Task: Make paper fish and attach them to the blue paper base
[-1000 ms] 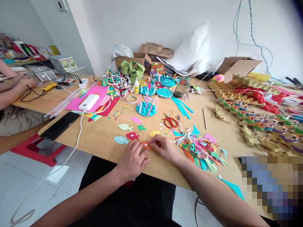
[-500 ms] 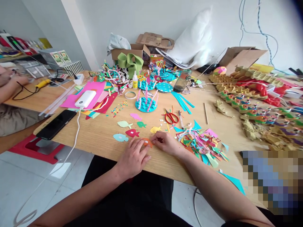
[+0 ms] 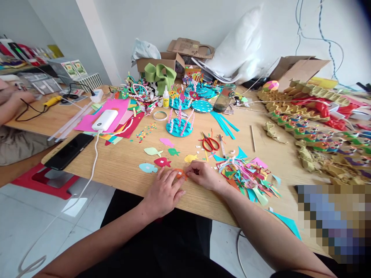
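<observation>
**Both hands meet at one small orange paper piece [image 3: 180, 173]!**

Smooth, flat paper on a grained wooden table [image 3: 121, 166], and here's the orange piece, lying at the near edge in the middle, directly between the hands. A small white square sits on its face; its full outline is hidden by fingers. The left hand [image 3: 164, 191] lies palm down, fingers apart, fingertips resting on the paper rather than clamping it. The right hand [image 3: 204, 175] is curled at the piece's right end; whether its thumb and forefinger close on the paper, I can't tell.

Just beyond, paper fish: light blue [image 3: 148, 168] and red [image 3: 162, 162], both with white squares, then pale green, green, pink and yellow. Farther out, a bumpy turquoise disc [image 3: 179, 129] bristles with fuzzy pink twisted stems. Red-handled scissors [image 3: 210, 143] lie right of it, and a tangled heap of paper scraps [image 3: 249, 175] crowds in just right of the right hand.
</observation>
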The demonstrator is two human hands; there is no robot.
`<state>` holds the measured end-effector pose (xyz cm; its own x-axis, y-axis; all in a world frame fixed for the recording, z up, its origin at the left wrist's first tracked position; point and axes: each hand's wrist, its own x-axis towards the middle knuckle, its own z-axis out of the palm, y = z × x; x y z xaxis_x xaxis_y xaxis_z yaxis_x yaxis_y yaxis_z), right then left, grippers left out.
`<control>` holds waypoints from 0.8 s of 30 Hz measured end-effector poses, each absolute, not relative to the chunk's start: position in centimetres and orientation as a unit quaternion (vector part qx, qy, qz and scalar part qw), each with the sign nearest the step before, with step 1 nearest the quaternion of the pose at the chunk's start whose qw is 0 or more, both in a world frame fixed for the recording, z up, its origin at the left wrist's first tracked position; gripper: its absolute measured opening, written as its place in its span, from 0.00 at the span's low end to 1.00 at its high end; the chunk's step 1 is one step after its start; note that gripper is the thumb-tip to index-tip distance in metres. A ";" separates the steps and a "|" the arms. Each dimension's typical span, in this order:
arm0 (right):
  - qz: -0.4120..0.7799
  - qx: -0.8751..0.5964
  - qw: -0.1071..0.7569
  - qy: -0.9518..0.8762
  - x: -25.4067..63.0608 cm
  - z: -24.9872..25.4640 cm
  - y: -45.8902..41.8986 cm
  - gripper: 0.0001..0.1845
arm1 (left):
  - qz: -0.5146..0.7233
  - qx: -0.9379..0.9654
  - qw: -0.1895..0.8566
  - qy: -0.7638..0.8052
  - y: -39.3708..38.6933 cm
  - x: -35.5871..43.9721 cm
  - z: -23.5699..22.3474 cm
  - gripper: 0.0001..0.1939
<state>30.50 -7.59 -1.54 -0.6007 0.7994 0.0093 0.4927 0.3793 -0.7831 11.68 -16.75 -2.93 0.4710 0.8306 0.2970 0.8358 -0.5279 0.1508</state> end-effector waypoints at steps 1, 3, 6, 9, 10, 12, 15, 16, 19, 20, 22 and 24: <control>0.386 -0.402 0.197 -0.807 30.5 -1.5 -7.6 0.06 | -0.169 -0.857 0.008 -0.487 -16.8 11.7 -2.9 0.21; 0.386 -0.403 0.193 -0.807 30.5 -1.5 -7.6 0.06 | -0.168 -0.857 0.008 -0.488 -16.8 11.7 -2.9 0.21; 0.385 -0.405 0.190 -0.807 30.5 -1.5 -7.6 0.06 | -0.165 -0.855 0.006 -0.491 -16.9 11.7 -2.9 0.21; 0.378 -0.407 0.189 -0.810 30.4 -1.5 -7.6 0.07 | -0.164 -0.855 -0.001 -0.492 -16.9 11.7 -2.9 0.21; 0.375 -0.408 0.189 -0.811 30.4 -1.5 -7.6 0.06 | -0.164 -0.855 -0.005 -0.492 -16.8 11.7 -2.9 0.21; 0.371 -0.407 0.187 -0.813 30.4 -1.5 -7.7 0.06 | -0.165 -0.854 -0.009 -0.493 -16.8 11.7 -2.9 0.21; 0.365 -0.410 0.182 -0.816 30.4 -1.4 -7.7 0.07 | -0.171 -0.853 -0.009 -0.493 -16.8 11.8 -3.0 0.21; 0.363 -0.411 0.180 -0.817 30.4 -1.3 -7.8 0.07 | -0.172 -0.853 -0.010 -0.493 -16.8 11.8 -2.9 0.21; 0.354 -0.412 0.176 -0.821 30.3 -1.2 -7.9 0.07 | -0.170 -0.853 -0.013 -0.493 -16.8 11.8 -2.9 0.21; 0.352 -0.411 0.176 -0.822 30.3 -1.2 -7.9 0.07 | -0.168 -0.853 -0.014 -0.494 -16.8 11.8 -2.8 0.21; 0.348 -0.408 0.177 -0.825 30.3 -1.2 -7.9 0.07 | -0.167 -0.853 -0.014 -0.494 -16.8 11.8 -2.8 0.21; 0.347 -0.404 0.180 -0.827 30.3 -1.3 -7.9 0.07 | -0.169 -0.854 -0.013 -0.493 -16.8 11.8 -2.8 0.21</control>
